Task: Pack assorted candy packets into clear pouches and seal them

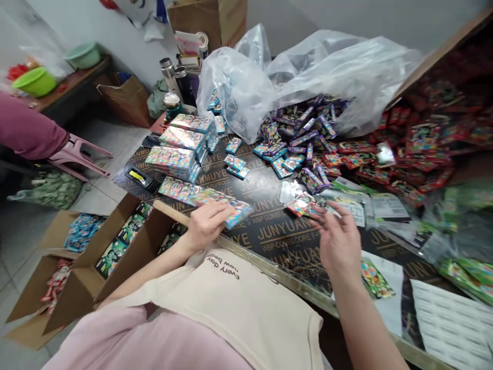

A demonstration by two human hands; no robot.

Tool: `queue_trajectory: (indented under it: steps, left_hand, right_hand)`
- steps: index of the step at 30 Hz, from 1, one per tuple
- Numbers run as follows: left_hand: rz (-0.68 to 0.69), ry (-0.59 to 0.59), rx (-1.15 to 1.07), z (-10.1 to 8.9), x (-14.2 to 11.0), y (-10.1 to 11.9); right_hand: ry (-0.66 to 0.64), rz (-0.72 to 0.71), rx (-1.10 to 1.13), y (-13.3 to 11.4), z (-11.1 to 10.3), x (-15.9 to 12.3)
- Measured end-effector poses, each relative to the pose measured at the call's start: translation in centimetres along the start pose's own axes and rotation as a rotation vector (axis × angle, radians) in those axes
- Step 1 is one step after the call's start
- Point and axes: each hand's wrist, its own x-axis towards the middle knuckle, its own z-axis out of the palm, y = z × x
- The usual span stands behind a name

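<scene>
My left hand (208,222) rests closed on a long row of colourful small packets (204,197) lying along the dark table's (269,231) near edge. My right hand (339,237) hovers to the right with its fingers apart and bent, fingertips at a few loose packets (304,204) and flat sachets. Its grip on them is unclear. Stacked multicoloured boxes (181,146) stand behind the row. A heap of purple and red packets (308,144) spills from a clear plastic bag (292,77).
Open cardboard boxes (115,241) holding packets stand on the floor at the left. Red packets (423,139) fill a big box on the right, and green packs (466,270) lie at the far right. Flasks (173,77) and a carton stand behind. Another person's sleeve (26,131) shows at left.
</scene>
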Motion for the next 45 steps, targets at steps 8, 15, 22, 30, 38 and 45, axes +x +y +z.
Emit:
queue_trajectory:
  steps: [8,15,22,30,38,45]
  left_hand:
    - [-0.322,-0.125,0.428,-1.0,-5.5,-10.7]
    - [-0.439,-0.009,0.533,-0.2,-5.7,-12.0]
    - [-0.298,-0.029,0.376,2.8,-2.0,-8.8]
    - [-0.269,-0.275,-0.204,7.5,4.1,-2.5]
    - [-0.584,-0.168,-1.073,13.6,6.5,3.7]
    - [-0.797,-0.551,-1.419,11.4,6.2,4.2]
  right_hand:
    - [-0.458,-0.072,-0.361,2.9,2.1,-1.2]
    - [-0.279,-0.431,-1.007,3.9,-0.3,1.9]
    - [-0.407,-0.343,-1.623,2.9,-6.9,7.9]
    - [-0.576,-0.453,-1.638,-0.6,-6.8,7.5]
    - [-0.452,-0.590,-0.933,-2.6,1.2,-3.3]
    - [-0.187,-0.651,-0.615,-4.5,1.5,-2.4]
